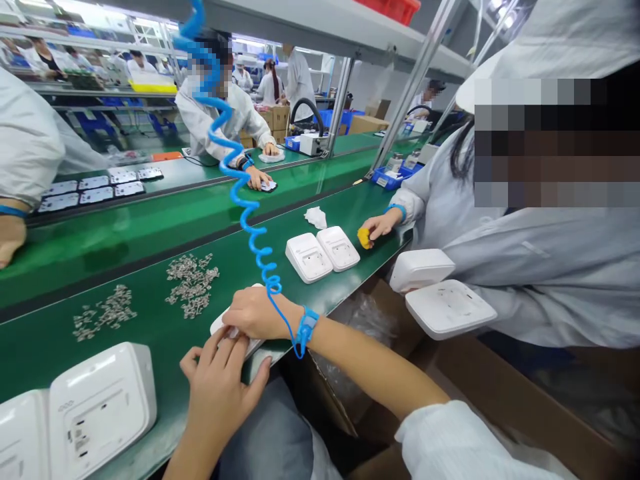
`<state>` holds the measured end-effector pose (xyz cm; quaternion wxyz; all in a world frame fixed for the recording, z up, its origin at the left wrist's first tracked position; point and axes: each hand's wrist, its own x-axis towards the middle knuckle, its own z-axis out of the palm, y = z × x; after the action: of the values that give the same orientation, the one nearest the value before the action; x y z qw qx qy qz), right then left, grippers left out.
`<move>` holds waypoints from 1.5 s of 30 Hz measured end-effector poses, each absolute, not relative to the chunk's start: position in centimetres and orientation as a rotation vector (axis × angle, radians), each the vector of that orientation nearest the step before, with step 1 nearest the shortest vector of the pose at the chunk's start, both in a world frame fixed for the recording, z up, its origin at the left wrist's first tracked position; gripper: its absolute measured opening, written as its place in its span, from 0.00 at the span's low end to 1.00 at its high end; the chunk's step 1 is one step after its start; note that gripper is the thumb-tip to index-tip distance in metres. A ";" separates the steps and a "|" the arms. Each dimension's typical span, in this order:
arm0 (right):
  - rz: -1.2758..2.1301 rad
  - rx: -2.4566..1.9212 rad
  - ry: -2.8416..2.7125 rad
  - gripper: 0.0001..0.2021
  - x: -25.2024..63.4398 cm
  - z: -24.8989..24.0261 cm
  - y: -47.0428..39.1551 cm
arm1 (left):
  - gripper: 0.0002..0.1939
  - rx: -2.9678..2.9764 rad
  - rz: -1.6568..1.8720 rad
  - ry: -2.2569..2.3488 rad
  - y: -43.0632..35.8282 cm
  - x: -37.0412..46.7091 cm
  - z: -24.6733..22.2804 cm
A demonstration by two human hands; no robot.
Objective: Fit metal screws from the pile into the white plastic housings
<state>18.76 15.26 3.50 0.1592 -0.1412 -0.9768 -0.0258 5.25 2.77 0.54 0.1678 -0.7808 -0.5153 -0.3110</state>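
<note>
A white plastic housing lies at the near edge of the green bench, mostly covered by my hands. My right hand, with a blue wrist strap, is curled over its top. From the near side, my left hand grips it, fingers bent over the surface and thumb apart toward the bench edge. Whether anything small is between my fingers is hidden. Beyond my hands are two loose piles of small metal parts, a larger pile and a smaller pile.
White housings stand at left and beyond my right hand. A blue coiled cord hangs to my strap. At right, a co-worker's hand holds something yellow, near two white housings off the bench edge. Another worker sits opposite.
</note>
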 end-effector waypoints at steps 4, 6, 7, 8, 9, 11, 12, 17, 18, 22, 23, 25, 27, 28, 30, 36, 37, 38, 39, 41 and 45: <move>-0.031 -0.458 -2.796 0.04 18.9 3.8 14.7 | 0.16 -2.257 -0.895 -1.559 2.1 5.8 1.1; -0.006 -0.471 -2.804 0.05 18.9 3.7 14.6 | 0.16 -2.276 -0.895 -1.606 1.9 6.0 1.3; 0.003 -0.465 -2.803 0.05 19.0 3.7 14.7 | 0.16 -2.283 -0.889 -1.627 1.8 6.1 1.3; 0.009 -0.460 -2.797 0.05 19.0 3.6 14.7 | 0.17 -2.284 -0.884 -1.642 1.8 6.1 1.3; 0.016 -0.451 -2.791 0.05 19.0 3.6 14.7 | 0.17 -2.282 -0.881 -1.653 1.8 6.2 1.2; 0.030 -0.430 -2.792 0.06 18.9 3.7 14.7 | 0.18 -2.281 -0.871 -1.657 1.8 6.2 1.1; 0.042 -0.421 -2.804 0.06 18.9 3.7 14.7 | 0.18 -2.285 -0.866 -1.653 1.8 6.2 1.1; 0.145 -0.444 -2.783 0.05 18.9 3.8 14.9 | 0.18 -2.292 -0.854 -1.633 1.8 6.1 1.0; 0.171 -0.467 -2.729 0.06 18.9 3.8 15.0 | 0.19 -2.290 -0.856 -1.631 1.8 6.2 1.0; 0.161 -0.576 -2.614 0.13 18.8 4.2 15.2 | 0.20 -2.296 -0.843 -1.640 1.6 6.4 1.2; 0.134 -0.604 -2.630 0.12 18.7 4.3 15.2 | 0.20 -2.298 -0.836 -1.651 1.6 6.4 1.3; 0.089 -0.662 -2.664 0.08 18.6 4.6 15.1 | 0.21 -2.309 -0.827 -1.671 1.6 6.3 1.4; 0.050 -0.711 -2.687 0.05 18.4 4.9 14.9 | 0.21 -2.323 -0.831 -1.680 1.6 6.3 1.4; 0.029 -0.721 -2.701 0.04 18.3 5.1 14.8 | 0.21 -2.327 -0.836 -1.680 1.6 6.2 1.4; -0.016 -0.710 -2.730 0.05 18.2 5.5 14.7 | 0.19 -2.319 -0.840 -1.686 1.6 6.2 1.5; -0.145 -0.633 -2.784 0.07 17.7 6.4 14.5 | 0.19 -2.321 -0.807 -1.721 1.6 6.4 1.4; -0.172 -0.632 -2.782 0.07 17.6 6.5 14.6 | 0.19 -2.329 -0.813 -1.718 1.6 6.4 1.4; -0.199 -0.634 -2.774 0.08 17.6 6.5 14.7 | 0.20 -2.335 -0.817 -1.713 1.6 6.4 1.3; -0.224 -0.639 -2.760 0.09 17.7 6.6 14.9 | 0.21 -2.340 -0.819 -1.707 1.5 6.4 1.3; -0.227 -0.659 -2.720 0.12 18.2 6.6 15.1 | 0.20 -2.347 -0.819 -1.693 1.4 6.3 1.3; -0.031 -0.785 -2.430 0.15 21.4 5.6 15.1 | 0.17 -2.416 -0.760 -1.624 1.5 4.9 2.3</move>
<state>21.39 15.12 5.58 0.2897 -0.2943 -0.9107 -0.0118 4.88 1.53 2.28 0.0664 -0.8011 -0.5387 -0.2522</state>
